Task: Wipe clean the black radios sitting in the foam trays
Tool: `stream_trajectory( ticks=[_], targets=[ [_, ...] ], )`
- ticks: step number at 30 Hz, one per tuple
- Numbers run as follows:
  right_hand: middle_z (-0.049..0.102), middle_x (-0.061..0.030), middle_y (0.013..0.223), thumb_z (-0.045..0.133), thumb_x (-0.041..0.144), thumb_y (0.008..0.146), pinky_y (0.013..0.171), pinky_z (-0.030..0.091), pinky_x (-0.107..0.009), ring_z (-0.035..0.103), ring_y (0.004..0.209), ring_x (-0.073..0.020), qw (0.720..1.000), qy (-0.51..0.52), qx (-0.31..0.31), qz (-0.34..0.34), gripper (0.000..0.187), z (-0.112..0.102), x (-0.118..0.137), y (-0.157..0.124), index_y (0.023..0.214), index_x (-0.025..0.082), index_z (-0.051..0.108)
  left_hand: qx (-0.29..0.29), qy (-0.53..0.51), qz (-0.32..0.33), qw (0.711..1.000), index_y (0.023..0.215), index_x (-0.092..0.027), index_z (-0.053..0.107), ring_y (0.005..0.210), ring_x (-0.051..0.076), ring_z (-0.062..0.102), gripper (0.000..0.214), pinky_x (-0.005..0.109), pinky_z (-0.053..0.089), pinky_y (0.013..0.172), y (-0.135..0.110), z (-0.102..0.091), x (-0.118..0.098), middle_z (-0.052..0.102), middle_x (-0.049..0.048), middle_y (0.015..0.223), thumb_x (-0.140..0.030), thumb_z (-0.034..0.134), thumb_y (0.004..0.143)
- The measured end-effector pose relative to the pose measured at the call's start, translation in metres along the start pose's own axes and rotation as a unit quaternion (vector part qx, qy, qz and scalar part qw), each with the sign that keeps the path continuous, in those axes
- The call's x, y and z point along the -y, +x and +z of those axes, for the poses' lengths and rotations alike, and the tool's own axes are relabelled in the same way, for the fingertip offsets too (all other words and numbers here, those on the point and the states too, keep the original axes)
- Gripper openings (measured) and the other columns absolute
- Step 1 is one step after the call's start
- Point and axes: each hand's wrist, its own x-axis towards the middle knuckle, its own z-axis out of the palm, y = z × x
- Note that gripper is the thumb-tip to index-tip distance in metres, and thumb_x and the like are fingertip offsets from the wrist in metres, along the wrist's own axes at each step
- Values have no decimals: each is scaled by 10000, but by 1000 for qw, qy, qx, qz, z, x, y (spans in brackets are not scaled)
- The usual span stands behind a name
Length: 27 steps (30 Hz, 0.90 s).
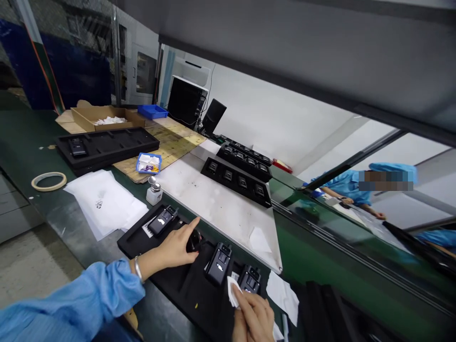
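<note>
Around: round beige tape roll point(50, 189)
Bench point(28, 137): dark green
Room: white wall point(256, 114)
Left hand point(174, 247): fingers spread over black foam tray point(190, 299)
Right hand point(254, 313): pinching folded white cloth point(232, 293)

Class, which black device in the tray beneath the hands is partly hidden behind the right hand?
The rightmost device in the black tray: the right hand covers its lower end, while the others lie farther left.

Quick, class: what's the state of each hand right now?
Left hand: partly open; whether it holds anything cannot be told.
Right hand: closed, holding a white wipe.
</note>
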Motion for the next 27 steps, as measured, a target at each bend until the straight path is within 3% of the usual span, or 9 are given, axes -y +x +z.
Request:
stream_trajectory(
  ticks=[3,7,14,21,27],
  targets=[
    [595,-65,1014,455,96,908,989,337,-516,532,973,-227,999,34,4,-1,432,2,7,17,1268,284,602,-60,-148,93,983,1554,-273,78,1239,215,553,1019,348,453,1078,-37,-2,12,529,73,1372,-202,682,736],
    [607,-32,984,443,71,910,1078,243,-590,522,1000,-202,997,52,33,-54,409,20,31,54,1181,295,651,-90,-202,119,968,1552,-266,120,1205,226,581,1005,377,466,1073,-64,3,18,558,79,1339,-182,687,727],
    [642,6,923,462,113,943,1106,125,-630,489,993,-189,982,109,61,-139,353,46,55,100,1041,336,718,-113,-216,173,954,1562,-231,90,1222,253,574,1020,424,483,1061,-66,5,21,545,120,1349,-167,673,727],
    [651,2,910,479,87,937,1092,128,-644,489,984,-189,985,89,61,-134,358,45,51,102,1019,328,731,-109,-220,207,947,1560,-185,105,1197,260,593,983,413,508,1034,-63,6,25,569,145,1324,-187,672,756],
    [659,13,917,502,114,940,1102,102,-642,491,1001,-195,984,76,76,-144,339,44,49,105,1013,351,733,-111,-205,225,946,1562,-179,118,1264,281,546,970,416,489,1059,-63,7,27,502,167,1413,-166,661,758]
  ],
)
